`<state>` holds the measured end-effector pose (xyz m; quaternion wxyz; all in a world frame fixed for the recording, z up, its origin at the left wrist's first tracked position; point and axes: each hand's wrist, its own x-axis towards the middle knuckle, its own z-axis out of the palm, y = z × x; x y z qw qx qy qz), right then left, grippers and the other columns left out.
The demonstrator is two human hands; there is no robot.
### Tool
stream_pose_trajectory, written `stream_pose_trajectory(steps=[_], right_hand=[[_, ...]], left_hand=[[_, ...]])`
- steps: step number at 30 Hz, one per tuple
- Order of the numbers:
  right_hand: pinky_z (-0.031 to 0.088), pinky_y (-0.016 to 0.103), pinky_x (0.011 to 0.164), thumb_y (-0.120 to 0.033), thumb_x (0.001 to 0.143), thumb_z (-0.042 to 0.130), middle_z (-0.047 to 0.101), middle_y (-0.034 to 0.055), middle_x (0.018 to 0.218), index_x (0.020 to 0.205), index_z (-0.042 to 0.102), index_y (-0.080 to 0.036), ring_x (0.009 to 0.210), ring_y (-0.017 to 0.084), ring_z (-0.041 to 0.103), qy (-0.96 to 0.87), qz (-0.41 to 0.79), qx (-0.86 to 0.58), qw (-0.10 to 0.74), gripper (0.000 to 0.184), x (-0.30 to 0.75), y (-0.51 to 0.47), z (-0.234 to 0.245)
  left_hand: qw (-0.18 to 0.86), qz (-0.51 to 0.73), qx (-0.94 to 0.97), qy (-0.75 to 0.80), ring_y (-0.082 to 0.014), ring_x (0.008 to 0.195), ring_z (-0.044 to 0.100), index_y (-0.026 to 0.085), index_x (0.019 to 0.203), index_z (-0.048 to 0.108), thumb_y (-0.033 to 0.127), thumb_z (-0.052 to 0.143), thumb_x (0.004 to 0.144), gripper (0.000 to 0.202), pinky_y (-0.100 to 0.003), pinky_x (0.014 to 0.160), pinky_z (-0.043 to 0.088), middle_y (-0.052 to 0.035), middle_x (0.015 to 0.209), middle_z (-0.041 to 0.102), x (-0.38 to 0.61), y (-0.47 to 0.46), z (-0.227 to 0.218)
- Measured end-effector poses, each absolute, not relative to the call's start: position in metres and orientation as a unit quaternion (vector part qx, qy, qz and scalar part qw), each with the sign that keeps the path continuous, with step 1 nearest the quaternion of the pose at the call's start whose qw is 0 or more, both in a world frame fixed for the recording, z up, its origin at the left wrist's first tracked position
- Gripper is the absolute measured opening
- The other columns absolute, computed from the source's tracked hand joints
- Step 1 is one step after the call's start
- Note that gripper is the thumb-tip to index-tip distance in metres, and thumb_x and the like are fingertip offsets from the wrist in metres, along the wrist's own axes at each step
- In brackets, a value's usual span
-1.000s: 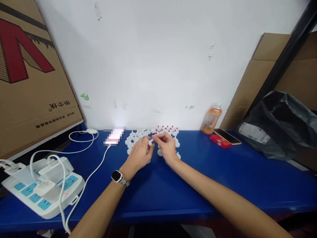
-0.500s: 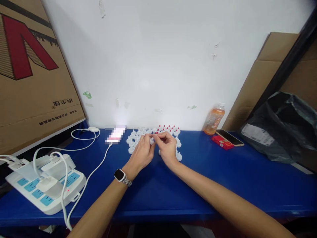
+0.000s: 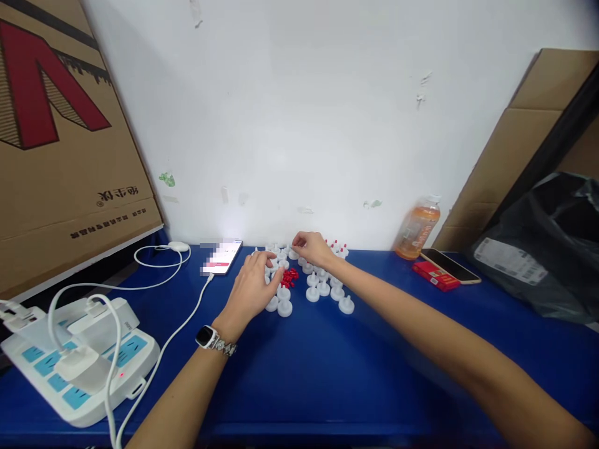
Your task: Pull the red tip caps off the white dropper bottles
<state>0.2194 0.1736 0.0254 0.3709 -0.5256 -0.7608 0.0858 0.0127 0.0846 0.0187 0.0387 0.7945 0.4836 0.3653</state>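
Note:
Several small white plastic caps (image 3: 322, 289) stand in a cluster on the blue table (image 3: 327, 368), some at the back with red tips (image 3: 337, 247). A little heap of loose red pieces (image 3: 289, 276) lies in the middle of the cluster. My left hand (image 3: 250, 288) rests over the left side of the cluster, fingers curled onto the white caps; what it holds is hidden. My right hand (image 3: 311, 247) reaches to the back row, fingers pinched on a small white cap. A watch sits on my left wrist.
A white power strip (image 3: 79, 365) with plugs and cables sits at the left front. A lit phone (image 3: 219, 255) on a cable lies left of the caps. An orange drink bottle (image 3: 416, 229), a red box (image 3: 436, 276) with a phone, a black bag (image 3: 538, 249) and cardboard stand right.
My hands, joined together over the cluster before, have parted: the right moved to the back row, the left dropped onto the left caps. The red heap now shows. The camera shifted slightly.

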Motion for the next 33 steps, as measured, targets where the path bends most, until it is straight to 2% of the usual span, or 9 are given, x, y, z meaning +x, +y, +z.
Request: stream_pose_trajectory(steps=[3, 9, 12, 14, 17, 21, 23, 28, 33], right_hand=[[0.042, 0.029, 0.08, -0.02, 0.077, 0.064, 0.073, 0.0015, 0.081, 0.08, 0.071, -0.02, 0.079, 0.017, 0.065, -0.794, 0.036, -0.544, 0.269, 0.008, 0.216, 0.178, 0.024], [0.033, 0.038, 0.094, -0.038, 0.09, 0.053, 0.074, 0.0068, 0.099, 0.095, 0.073, -0.021, 0.105, 0.026, 0.058, -0.777, -0.051, -0.601, 0.182, 0.026, 0.222, 0.185, 0.038], [0.032, 0.04, 0.096, -0.039, 0.085, 0.059, 0.073, 0.0122, 0.101, 0.094, 0.074, -0.019, 0.112, 0.03, 0.055, -0.759, -0.064, -0.642, 0.089, 0.026, 0.222, 0.197, 0.043], [0.031, 0.041, 0.097, -0.036, 0.078, 0.067, 0.072, 0.0158, 0.1, 0.092, 0.075, -0.016, 0.11, 0.031, 0.056, -0.755, -0.062, -0.651, 0.057, 0.026, 0.219, 0.204, 0.042], [0.031, 0.043, 0.098, -0.027, 0.07, 0.071, 0.071, 0.0195, 0.102, 0.097, 0.074, -0.011, 0.109, 0.032, 0.059, -0.749, -0.064, -0.658, 0.04, 0.031, 0.211, 0.212, 0.04], [0.032, 0.045, 0.101, -0.017, 0.071, 0.067, 0.071, 0.0181, 0.102, 0.102, 0.072, -0.011, 0.104, 0.03, 0.064, -0.748, -0.066, -0.659, 0.036, 0.032, 0.209, 0.218, 0.044], [0.037, 0.043, 0.098, -0.015, 0.073, 0.066, 0.071, 0.0174, 0.104, 0.104, 0.072, -0.012, 0.102, 0.029, 0.065, -0.748, -0.062, -0.659, 0.037, 0.032, 0.212, 0.222, 0.049], [0.05, 0.033, 0.078, -0.015, 0.069, 0.071, 0.07, 0.0166, 0.11, 0.103, 0.072, -0.015, 0.096, 0.028, 0.068, -0.755, -0.043, -0.653, 0.027, 0.035, 0.218, 0.234, 0.063], [0.052, 0.034, 0.078, -0.016, 0.066, 0.074, 0.07, 0.0151, 0.111, 0.1, 0.074, -0.017, 0.096, 0.029, 0.068, -0.767, -0.04, -0.641, 0.017, 0.033, 0.211, 0.242, 0.068]], left_hand=[[0.036, 0.356, 0.799, 0.483, -0.025, 0.101, 0.056, 0.022, 0.113, 0.054, 0.044, 0.047, 0.095, 0.029, -0.038, 0.081, 0.047, -0.0055, 0.101, 0.061, 0.015, 0.083, 0.02], [0.036, 0.354, 0.804, 0.477, -0.0249, 0.1, 0.056, 0.022, 0.11, 0.056, 0.043, 0.048, 0.095, 0.027, -0.037, 0.078, 0.047, -0.0058, 0.1, 0.061, 0.017, 0.081, 0.02], [0.045, 0.348, 0.804, 0.48, -0.025, 0.101, 0.056, 0.022, 0.108, 0.058, 0.043, 0.048, 0.094, 0.026, -0.037, 0.077, 0.047, -0.0059, 0.101, 0.061, 0.018, 0.08, 0.021], [0.051, 0.344, 0.804, 0.483, -0.025, 0.101, 0.055, 0.022, 0.106, 0.059, 0.042, 0.048, 0.094, 0.025, -0.037, 0.078, 0.048, -0.0056, 0.101, 0.061, 0.018, 0.079, 0.022], [0.058, 0.342, 0.803, 0.484, -0.0247, 0.102, 0.055, 0.023, 0.104, 0.06, 0.042, 0.048, 0.095, 0.025, -0.038, 0.081, 0.048, -0.0056, 0.102, 0.061, 0.018, 0.079, 0.023], [0.06, 0.339, 0.805, 0.483, -0.0249, 0.104, 0.055, 0.023, 0.101, 0.061, 0.042, 0.047, 0.095, 0.024, -0.039, 0.084, 0.048, -0.0054, 0.102, 0.06, 0.018, 0.08, 0.022], [0.063, 0.34, 0.807, 0.48, -0.0248, 0.104, 0.056, 0.023, 0.1, 0.062, 0.041, 0.047, 0.095, 0.023, -0.04, 0.085, 0.048, -0.0052, 0.102, 0.061, 0.018, 0.08, 0.021], [0.069, 0.34, 0.81, 0.473, -0.0256, 0.105, 0.056, 0.023, 0.097, 0.063, 0.043, 0.047, 0.095, 0.025, -0.04, 0.085, 0.048, -0.0056, 0.104, 0.062, 0.018, 0.081, 0.019], [0.067, 0.338, 0.809, 0.476, -0.0265, 0.106, 0.056, 0.023, 0.095, 0.064, 0.044, 0.047, 0.095, 0.026, -0.04, 0.083, 0.049, -0.006, 0.105, 0.062, 0.017, 0.082, 0.017]])
